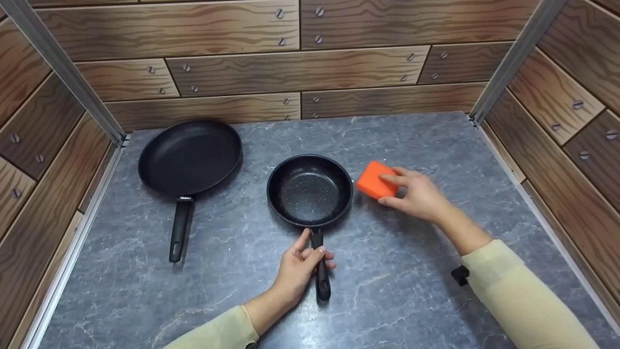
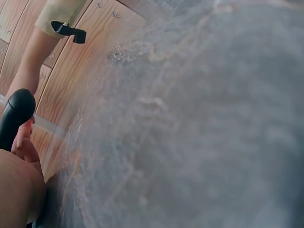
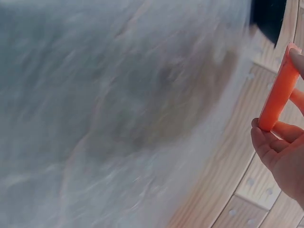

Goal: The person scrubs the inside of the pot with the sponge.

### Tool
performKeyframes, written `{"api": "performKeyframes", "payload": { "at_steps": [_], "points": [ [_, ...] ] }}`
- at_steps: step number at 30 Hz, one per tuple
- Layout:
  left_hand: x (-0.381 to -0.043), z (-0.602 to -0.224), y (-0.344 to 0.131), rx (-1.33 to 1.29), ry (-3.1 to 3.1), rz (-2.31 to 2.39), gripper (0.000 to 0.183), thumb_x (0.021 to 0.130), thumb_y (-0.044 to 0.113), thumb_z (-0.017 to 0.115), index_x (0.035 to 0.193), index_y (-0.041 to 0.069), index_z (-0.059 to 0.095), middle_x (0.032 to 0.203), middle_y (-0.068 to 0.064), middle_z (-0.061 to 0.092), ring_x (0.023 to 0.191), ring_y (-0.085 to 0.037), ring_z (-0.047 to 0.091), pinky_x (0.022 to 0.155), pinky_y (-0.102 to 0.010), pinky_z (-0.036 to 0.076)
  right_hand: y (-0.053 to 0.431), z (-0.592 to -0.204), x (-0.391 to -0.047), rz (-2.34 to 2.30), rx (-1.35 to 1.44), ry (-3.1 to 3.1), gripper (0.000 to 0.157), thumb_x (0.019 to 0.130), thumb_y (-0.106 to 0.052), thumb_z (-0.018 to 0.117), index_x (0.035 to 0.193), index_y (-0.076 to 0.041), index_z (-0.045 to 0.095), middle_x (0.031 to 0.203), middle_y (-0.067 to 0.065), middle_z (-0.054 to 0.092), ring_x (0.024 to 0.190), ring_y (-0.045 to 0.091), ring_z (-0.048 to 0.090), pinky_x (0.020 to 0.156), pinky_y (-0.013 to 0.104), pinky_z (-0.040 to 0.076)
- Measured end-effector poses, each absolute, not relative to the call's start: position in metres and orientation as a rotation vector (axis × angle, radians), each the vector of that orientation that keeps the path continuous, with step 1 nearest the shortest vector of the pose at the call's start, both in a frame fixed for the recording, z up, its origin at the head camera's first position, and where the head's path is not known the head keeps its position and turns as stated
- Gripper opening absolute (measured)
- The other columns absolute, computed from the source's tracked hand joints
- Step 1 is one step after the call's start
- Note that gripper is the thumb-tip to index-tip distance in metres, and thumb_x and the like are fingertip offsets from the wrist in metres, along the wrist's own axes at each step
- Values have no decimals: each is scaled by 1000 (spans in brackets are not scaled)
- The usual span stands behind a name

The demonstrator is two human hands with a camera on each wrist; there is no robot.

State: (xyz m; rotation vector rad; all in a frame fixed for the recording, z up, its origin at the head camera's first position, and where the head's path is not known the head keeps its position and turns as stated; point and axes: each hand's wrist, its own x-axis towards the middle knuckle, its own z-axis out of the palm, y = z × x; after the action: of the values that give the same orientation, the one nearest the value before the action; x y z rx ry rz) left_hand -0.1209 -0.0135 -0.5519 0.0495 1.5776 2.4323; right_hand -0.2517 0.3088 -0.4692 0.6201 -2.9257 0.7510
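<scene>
In the head view a small black speckled frying pan stands on the grey table. My left hand grips the upper part of its handle, the thumb lying across it. The handle's rounded end shows in the left wrist view above that hand. Right of the pan, my right hand pinches an orange sponge between thumb and fingers. In the right wrist view the sponge appears edge-on, held above the table and apart from the pan.
A larger black frying pan rests at the back left, its handle pointing toward the front. Wood-patterned walls with metal corner posts enclose the marbled tabletop at the back and both sides.
</scene>
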Motion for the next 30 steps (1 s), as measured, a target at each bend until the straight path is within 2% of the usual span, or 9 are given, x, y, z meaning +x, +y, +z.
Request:
{"api": "performKeyframes", "payload": {
  "at_steps": [8,14,30],
  "points": [
    [-118,-553,-14,36,1571,2452,83,103,5,65,166,-7,12,85,-9,75,71,-17,76,72,-30,64,277,-467,-251,712,723,-2942,65,88,-37,87,146,-15,67,158,24,49,143,49,46,116,65,39],
    [-118,-556,-14,50,1559,2456,83,103,4,65,166,-7,12,84,-8,74,70,-17,75,73,-30,64,260,-466,-253,597,790,-2978,66,87,-41,85,147,-19,66,159,21,49,143,45,44,115,67,39],
    [-120,-553,-12,64,1575,2446,82,104,5,65,166,-7,11,86,-10,75,70,-17,75,73,-30,64,247,-459,-261,537,871,-3013,59,92,-46,79,143,-20,70,155,19,50,140,39,43,117,59,39]
  ]
}}
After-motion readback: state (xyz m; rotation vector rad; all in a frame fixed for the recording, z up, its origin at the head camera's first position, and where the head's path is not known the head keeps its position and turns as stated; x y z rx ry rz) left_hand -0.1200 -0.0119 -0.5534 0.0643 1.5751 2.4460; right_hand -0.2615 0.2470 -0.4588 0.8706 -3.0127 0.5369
